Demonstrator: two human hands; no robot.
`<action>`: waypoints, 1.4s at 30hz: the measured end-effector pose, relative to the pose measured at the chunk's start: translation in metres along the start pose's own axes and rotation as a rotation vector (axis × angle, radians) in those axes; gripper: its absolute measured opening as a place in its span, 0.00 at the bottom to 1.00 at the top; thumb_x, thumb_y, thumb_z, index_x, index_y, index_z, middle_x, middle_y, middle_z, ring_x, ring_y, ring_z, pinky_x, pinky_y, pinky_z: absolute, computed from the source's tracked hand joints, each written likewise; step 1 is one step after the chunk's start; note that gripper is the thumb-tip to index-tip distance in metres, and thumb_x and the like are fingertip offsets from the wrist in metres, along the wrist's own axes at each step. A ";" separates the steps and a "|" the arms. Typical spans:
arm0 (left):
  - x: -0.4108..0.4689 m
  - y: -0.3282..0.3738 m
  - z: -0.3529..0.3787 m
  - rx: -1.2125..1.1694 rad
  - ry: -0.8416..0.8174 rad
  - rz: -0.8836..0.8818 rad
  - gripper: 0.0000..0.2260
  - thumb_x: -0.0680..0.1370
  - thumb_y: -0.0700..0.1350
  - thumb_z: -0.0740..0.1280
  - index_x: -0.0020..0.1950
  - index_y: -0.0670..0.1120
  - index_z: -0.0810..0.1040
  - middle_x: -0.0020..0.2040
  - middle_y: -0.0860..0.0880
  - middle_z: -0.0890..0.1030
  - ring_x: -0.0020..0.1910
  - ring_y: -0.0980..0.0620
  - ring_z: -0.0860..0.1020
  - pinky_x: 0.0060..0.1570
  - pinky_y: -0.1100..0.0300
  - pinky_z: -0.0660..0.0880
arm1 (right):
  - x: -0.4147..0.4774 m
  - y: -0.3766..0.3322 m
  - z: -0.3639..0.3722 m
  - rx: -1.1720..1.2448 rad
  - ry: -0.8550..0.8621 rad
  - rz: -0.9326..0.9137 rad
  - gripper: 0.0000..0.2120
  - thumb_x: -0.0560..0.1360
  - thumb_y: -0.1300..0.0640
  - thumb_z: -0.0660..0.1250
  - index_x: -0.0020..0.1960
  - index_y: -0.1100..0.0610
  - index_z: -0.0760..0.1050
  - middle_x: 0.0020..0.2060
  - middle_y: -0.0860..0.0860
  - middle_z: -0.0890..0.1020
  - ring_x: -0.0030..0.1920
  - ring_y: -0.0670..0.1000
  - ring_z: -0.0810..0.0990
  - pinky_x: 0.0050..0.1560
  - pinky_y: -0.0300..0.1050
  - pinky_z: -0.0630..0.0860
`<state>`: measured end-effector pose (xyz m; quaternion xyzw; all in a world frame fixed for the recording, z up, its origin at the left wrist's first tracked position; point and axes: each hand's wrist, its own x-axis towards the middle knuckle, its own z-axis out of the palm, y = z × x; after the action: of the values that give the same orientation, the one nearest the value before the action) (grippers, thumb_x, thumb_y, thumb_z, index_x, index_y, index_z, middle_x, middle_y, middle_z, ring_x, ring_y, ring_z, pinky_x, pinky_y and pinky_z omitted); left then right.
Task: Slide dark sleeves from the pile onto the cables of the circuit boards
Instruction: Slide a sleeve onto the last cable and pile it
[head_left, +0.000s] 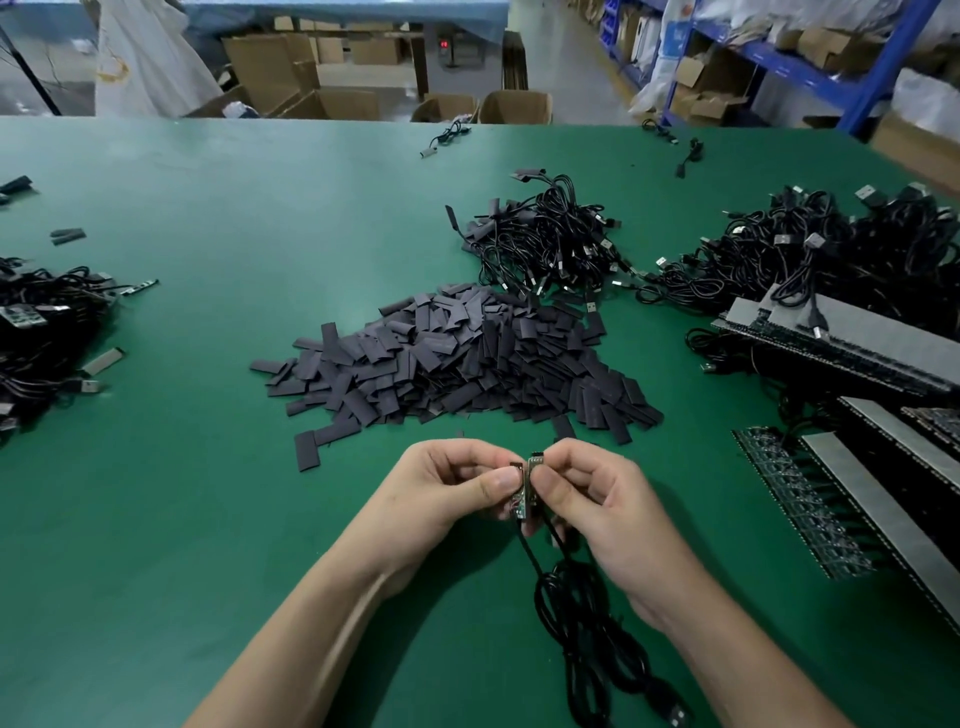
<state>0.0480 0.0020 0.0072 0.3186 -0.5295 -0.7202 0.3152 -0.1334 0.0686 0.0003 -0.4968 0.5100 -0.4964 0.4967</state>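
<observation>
Two small circuit boards stand side by side between my hands, low in the middle of the view. My left hand pinches the left circuit board between thumb and fingers. My right hand pinches the right circuit board. Their black cables hang down and coil on the green table toward me, ending in a USB plug. A big pile of flat dark sleeves lies just beyond my hands. No sleeve shows on either board.
A heap of cables with sleeved boards lies behind the pile. More tangled cables and rows of joined boards fill the right side. Another cable heap sits at the left edge. Boxes and shelves stand past the green table.
</observation>
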 end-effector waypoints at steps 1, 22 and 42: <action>0.000 0.001 0.000 0.001 0.011 0.013 0.08 0.72 0.44 0.77 0.48 0.43 0.87 0.39 0.41 0.84 0.39 0.47 0.79 0.44 0.60 0.78 | 0.000 0.000 -0.001 -0.019 0.020 0.003 0.07 0.82 0.54 0.68 0.46 0.54 0.81 0.39 0.54 0.86 0.37 0.51 0.85 0.36 0.39 0.75; 0.017 0.006 -0.005 0.805 0.530 0.305 0.08 0.81 0.48 0.69 0.59 0.54 0.82 0.46 0.57 0.83 0.46 0.55 0.81 0.49 0.56 0.78 | -0.014 -0.017 0.000 0.439 -0.211 0.006 0.10 0.79 0.48 0.72 0.44 0.53 0.80 0.30 0.52 0.80 0.31 0.50 0.78 0.37 0.40 0.77; 0.049 0.009 -0.018 0.989 0.493 0.276 0.14 0.72 0.44 0.80 0.57 0.52 0.85 0.46 0.56 0.82 0.45 0.55 0.79 0.50 0.57 0.79 | -0.005 -0.006 -0.022 -0.307 -0.033 0.146 0.14 0.84 0.48 0.64 0.42 0.52 0.78 0.26 0.49 0.77 0.30 0.51 0.71 0.36 0.47 0.70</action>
<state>0.0346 -0.0491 0.0058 0.5149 -0.7512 -0.2432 0.3339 -0.1556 0.0734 0.0070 -0.5367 0.6062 -0.3669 0.4580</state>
